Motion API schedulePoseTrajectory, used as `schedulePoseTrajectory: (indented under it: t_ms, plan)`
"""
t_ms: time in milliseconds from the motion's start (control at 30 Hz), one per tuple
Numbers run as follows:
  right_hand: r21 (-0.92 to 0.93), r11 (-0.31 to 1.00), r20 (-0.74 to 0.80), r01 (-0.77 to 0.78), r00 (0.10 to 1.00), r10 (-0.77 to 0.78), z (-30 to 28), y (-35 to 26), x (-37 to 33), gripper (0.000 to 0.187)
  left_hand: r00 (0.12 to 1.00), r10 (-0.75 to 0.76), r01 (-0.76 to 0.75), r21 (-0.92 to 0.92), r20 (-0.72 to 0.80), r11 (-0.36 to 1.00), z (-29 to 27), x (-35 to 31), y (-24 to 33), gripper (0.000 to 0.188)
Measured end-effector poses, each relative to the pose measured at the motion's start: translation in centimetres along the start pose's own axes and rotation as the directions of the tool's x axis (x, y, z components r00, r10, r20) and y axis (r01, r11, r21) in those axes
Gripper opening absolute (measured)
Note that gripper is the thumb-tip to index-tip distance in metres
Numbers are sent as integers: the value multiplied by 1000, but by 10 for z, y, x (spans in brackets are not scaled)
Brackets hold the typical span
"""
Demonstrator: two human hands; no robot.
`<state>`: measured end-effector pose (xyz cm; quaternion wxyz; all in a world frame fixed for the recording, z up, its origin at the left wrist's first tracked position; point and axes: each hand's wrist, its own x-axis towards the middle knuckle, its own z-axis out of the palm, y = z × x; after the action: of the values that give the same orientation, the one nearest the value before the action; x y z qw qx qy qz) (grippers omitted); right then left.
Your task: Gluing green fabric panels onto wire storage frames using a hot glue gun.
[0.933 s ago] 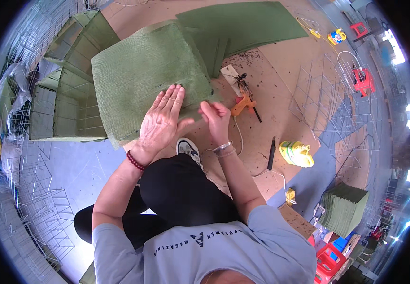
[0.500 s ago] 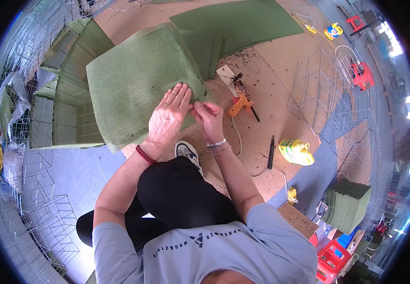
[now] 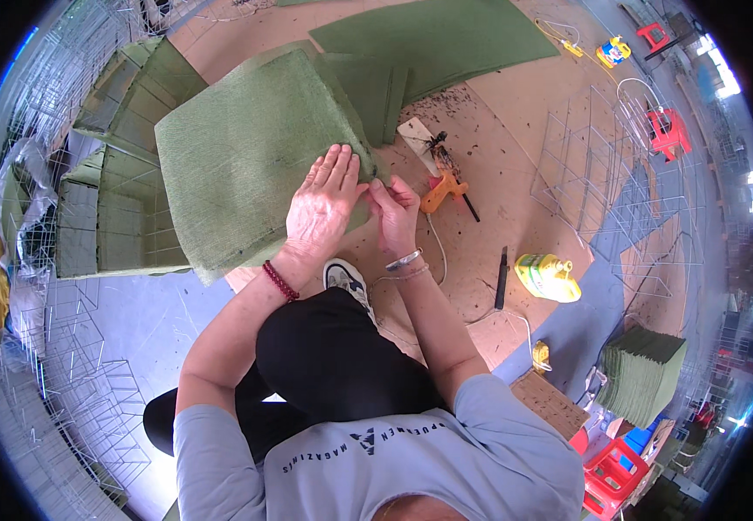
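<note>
In front of me stands a boxy shape covered in coarse green fabric (image 3: 237, 148), its broad face turned up. My left hand (image 3: 324, 195) lies flat on that face close to its right edge, fingers stretched out and side by side. Close beside it, my right hand (image 3: 396, 213) is closed, thumb and forefinger pinching the fabric at the right edge. The spot between the fingertips is partly hidden. An orange glue gun (image 3: 444, 193) lies on the brown board to the right, by a dark-smeared pale strip (image 3: 417, 143).
Green-lined wire boxes (image 3: 125, 208) stand at left, and green sheets (image 3: 446, 43) lie at the far side. On the right are a black cutter knife (image 3: 502, 278), a yellow bottle (image 3: 548, 278), a wire frame (image 3: 602, 174), stacked green pieces (image 3: 641, 373) and a red stool (image 3: 611, 478).
My left hand has slid slightly right along the fabric. The right hand has moved slightly right and up, still at the edge. The box has shifted hardly at all.
</note>
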<state>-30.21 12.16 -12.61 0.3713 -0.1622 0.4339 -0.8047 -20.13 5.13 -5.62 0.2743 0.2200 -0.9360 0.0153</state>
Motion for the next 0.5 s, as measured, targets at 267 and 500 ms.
schedulePoseTrajectory:
  t_ms: [267, 500]
  plan:
    - [-420, 895, -83, 153, 975, -205, -19, -29, -4, 24, 1000, -13, 13, 18, 18, 1000, -1, -5, -1, 42]
    - [-604, 43, 729, 795, 574, -373, -8, -46, 23, 48, 985, -165, 169, -96, 48, 981, -14, -6, 5, 50]
